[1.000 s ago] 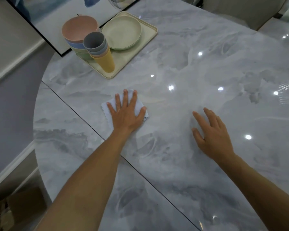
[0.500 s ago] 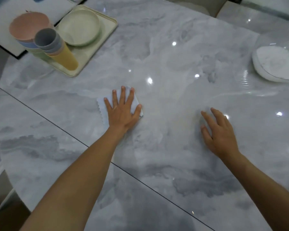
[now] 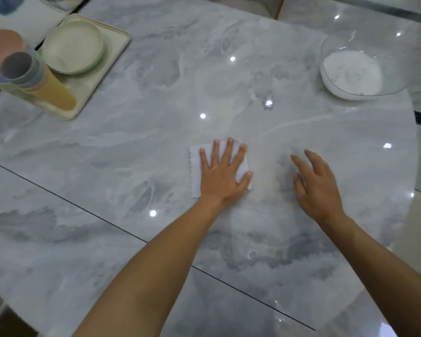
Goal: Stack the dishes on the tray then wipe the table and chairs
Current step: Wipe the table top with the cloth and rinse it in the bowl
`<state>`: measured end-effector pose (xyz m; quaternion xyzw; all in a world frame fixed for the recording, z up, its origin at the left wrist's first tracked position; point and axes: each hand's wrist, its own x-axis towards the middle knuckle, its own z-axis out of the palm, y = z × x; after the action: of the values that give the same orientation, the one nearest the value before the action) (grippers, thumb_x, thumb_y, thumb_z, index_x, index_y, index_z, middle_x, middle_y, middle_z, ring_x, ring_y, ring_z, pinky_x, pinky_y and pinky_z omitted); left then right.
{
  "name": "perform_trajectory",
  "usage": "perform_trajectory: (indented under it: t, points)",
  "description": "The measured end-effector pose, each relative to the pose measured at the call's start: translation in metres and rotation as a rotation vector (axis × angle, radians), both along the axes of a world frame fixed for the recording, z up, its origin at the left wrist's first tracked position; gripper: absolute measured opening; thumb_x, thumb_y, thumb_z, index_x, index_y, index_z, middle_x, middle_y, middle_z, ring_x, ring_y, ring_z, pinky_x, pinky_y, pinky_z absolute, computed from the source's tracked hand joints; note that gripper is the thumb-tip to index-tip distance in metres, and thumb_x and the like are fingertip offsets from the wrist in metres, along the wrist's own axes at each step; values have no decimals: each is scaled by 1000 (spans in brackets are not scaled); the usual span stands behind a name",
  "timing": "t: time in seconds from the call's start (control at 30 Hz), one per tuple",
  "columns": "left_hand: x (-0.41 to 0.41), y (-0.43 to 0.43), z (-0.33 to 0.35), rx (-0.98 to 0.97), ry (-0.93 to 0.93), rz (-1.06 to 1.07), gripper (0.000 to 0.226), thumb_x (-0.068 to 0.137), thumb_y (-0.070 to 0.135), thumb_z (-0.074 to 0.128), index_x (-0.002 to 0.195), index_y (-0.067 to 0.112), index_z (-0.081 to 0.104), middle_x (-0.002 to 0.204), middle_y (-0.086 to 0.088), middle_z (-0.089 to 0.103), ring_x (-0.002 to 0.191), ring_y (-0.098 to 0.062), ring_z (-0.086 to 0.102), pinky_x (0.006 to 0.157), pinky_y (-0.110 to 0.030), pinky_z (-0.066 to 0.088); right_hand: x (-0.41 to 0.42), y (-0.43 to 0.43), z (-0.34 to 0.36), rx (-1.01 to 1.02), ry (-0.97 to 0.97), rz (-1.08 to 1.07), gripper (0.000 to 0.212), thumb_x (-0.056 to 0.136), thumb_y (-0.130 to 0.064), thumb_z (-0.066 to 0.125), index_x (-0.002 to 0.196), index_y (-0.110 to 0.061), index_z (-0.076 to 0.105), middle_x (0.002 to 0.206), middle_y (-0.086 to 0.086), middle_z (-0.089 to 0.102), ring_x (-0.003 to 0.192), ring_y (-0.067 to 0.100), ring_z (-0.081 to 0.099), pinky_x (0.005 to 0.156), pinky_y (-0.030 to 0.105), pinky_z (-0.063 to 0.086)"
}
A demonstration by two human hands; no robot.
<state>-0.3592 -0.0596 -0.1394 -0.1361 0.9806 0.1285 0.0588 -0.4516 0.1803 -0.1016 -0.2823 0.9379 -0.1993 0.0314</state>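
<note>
Left hand (image 3: 220,177) flat on one cloth (image 3: 195,172) | right hand (image 3: 319,190) relaxed | one tray (image 3: 112,59)

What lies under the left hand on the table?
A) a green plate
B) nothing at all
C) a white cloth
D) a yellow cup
C: the left hand presses flat, with fingers spread, on the white cloth, whose edges show beside the fingers.

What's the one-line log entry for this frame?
phase: wiping table | left hand: pressing flat on white cloth | right hand: open, right of cloth | plates, bowls, cups: stacked on tray
</note>
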Motion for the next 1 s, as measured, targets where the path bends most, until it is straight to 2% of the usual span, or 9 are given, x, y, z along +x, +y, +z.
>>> perform_trajectory:
  t: [0.17, 0.37, 0.7, 1.0]
  points:
    - [-3, 53, 1, 14, 31, -84, 79, 99, 66, 35, 166, 33, 10, 175, 1, 2, 160, -33, -5, 124, -66, -1, -7, 13, 2, 7, 6, -13, 49, 101, -23, 44, 149, -12, 51, 157, 21, 41, 143, 42, 40, 116, 56, 37]
    - [0, 43, 1, -8, 12, -114, 79, 99, 69, 31, 166, 35, 7, 175, 0, -2, 161, -30, -7, 123, -65, -1, -4, 5, 6, 5, -24, 1, 52, 100, -15, 59, 152, -15, 48, 160, 18, 38, 146, 39, 37, 118, 54, 35]
    - [68, -85, 4, -34, -74, 208, 78, 97, 72, 22, 165, 40, -1, 175, 2, -9, 160, -30, -8, 124, -63, -5, 20, -53, 10, -6, -71, 94, 54, 99, -17, 61, 152, -16, 48, 161, 16, 37, 148, 37, 35, 120, 53, 33]
    - [164, -186, 12, -7, -78, 483, 76, 100, 70, 22, 165, 38, -1, 174, 3, -11, 160, -28, -11, 125, -61, -9, 71, -117, 8, -10, -104, 238, 58, 94, -15, 67, 149, -15, 52, 161, 14, 38, 148, 35, 35, 119, 52, 35]
